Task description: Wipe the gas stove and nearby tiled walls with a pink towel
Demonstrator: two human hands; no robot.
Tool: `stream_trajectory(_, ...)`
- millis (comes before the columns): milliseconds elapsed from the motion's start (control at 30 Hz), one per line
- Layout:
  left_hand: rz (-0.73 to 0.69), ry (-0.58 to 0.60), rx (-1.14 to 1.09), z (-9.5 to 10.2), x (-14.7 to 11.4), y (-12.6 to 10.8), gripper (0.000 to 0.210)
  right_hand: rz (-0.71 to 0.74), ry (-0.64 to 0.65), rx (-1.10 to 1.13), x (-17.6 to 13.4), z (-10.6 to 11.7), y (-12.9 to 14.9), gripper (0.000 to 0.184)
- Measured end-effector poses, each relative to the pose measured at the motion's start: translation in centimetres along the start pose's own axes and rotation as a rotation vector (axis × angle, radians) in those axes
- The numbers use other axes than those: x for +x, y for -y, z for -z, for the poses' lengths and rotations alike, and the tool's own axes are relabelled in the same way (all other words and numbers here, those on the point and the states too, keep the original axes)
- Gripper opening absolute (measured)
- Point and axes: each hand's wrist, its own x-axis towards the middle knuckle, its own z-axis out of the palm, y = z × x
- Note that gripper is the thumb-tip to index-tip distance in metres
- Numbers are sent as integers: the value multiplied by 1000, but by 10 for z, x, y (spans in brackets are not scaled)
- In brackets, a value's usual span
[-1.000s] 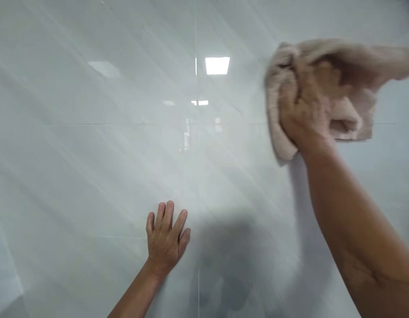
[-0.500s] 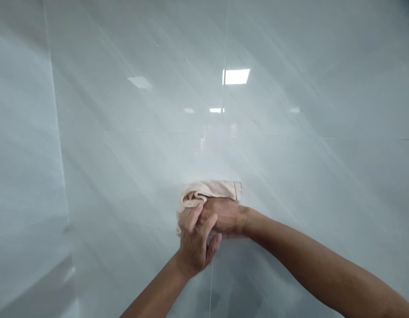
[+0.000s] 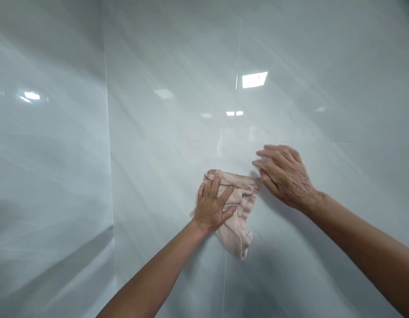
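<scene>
A pale pink cloth (image 3: 237,225) lies crumpled against the glossy tiled wall, its lower corner hanging down. My left hand (image 3: 211,205) holds it to the wall under the palm, with fingers spread over its upper left part. Just right of the cloth's upper right corner is my right hand (image 3: 285,176), fingers apart and slightly bent, with nothing in it. Whether its thumb touches that corner I cannot tell.
Large pale grey tiles (image 3: 178,141) with thin joints make up the wall in front, and ceiling lights reflect in them. On the left a second tiled wall (image 3: 52,168) meets it at a vertical corner.
My right hand has come off the cloth and moved right and up. My left hand, earlier laid over the right, now presses directly on the cloth, which has opened out and hangs lower.
</scene>
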Motion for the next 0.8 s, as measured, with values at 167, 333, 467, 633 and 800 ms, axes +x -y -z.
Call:
stream_trajectory(167,122,39,0,22,61,41,68,-136,87,-296,-6,-4,-23,49)
stream_trajectory(333,400,-176,-19,38,131,93,61,-281,46,-363,-7,-36,-5,65)
stream_trajectory(467,463,-318,-109,28,149,82,54,-302,44,-411,-6,-42,4,68)
stream_trajectory(633,28,-155,-147,14,139,15,71,-284,2,-545,-15,-42,-3,63)
stream_trajectory(800,-251,-103,-144,19,148,4,64,-230,-37,-624,-25,-49,-15,67)
